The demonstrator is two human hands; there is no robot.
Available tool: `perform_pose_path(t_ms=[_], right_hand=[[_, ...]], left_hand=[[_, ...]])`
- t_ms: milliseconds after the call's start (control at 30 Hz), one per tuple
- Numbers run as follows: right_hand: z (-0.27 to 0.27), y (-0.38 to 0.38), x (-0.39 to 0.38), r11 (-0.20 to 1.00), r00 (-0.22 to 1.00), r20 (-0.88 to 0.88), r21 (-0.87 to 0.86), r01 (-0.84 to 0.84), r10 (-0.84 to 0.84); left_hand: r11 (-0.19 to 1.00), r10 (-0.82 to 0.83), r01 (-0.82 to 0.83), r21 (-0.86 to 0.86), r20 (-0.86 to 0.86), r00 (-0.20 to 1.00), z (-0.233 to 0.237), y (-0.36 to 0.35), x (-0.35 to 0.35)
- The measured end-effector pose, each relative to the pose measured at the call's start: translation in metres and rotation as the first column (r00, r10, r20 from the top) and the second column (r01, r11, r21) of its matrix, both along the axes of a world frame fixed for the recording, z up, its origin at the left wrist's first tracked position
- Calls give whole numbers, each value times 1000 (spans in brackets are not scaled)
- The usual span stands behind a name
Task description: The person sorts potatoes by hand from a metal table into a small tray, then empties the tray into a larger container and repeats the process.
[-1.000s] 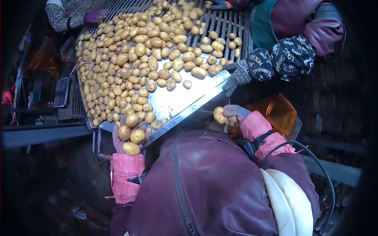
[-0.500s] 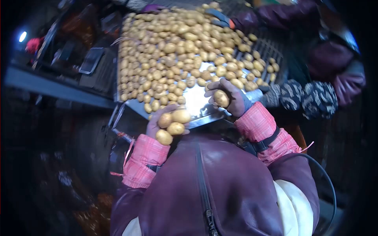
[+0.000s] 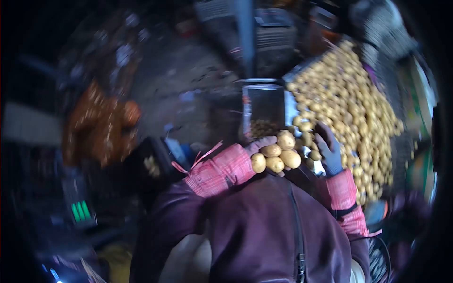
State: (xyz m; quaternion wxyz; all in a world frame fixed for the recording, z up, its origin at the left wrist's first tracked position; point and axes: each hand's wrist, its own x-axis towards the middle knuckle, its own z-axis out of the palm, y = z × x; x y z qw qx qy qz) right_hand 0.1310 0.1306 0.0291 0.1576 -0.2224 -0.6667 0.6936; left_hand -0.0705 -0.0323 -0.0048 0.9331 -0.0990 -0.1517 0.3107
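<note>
My left hand (image 3: 261, 144), in a thin glove, cups several pale yellow potatoes (image 3: 274, 164) in front of my chest. They rest piled against the palm, with the fingertips showing below them. To the right, my gloved right hand (image 3: 330, 150) is open, its thumb and fingers apart at the near edge of a large potato heap (image 3: 361, 113). A few loose potatoes (image 3: 306, 127) lie close to its fingertips, over a shiny metal surface (image 3: 317, 167).
A dark bin (image 3: 264, 106) with small potatoes low inside stands left of the heap. Orange net sacks (image 3: 101, 125) lie on the floor at left. A blue post (image 3: 245, 37) rises behind. Another person's gloved hand (image 3: 376, 212) is at the heap's lower right.
My view has swung left, so the heap now appears at right. The left hand's pile has grown by a potato, and the right hand no longer holds the one it had.
</note>
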Motion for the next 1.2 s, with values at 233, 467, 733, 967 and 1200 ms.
perform_pose_path(t_ms=[233,467,733,967,1200], right_hand=[[-47,-7,24,507,960,279,823,-259,38],[-47,-10,20,482,944,327,823,-301,30],[-32,-25,31,494,987,154,857,-151,35],[-32,-16,103,576,955,224,814,-75,-192],[-59,-24,144,547,905,226,837,8,-359]], left_hand=[[229,639,-935,272,-766,-67,6,-186,2],[58,762,-982,-178,-628,159,25,-374,-36],[-184,-302,-929,321,-918,-257,0,-399,-56],[302,-408,-661,686,-534,-741,-52,-254,-79],[460,733,530,712,32,-679,-10,22,35]])
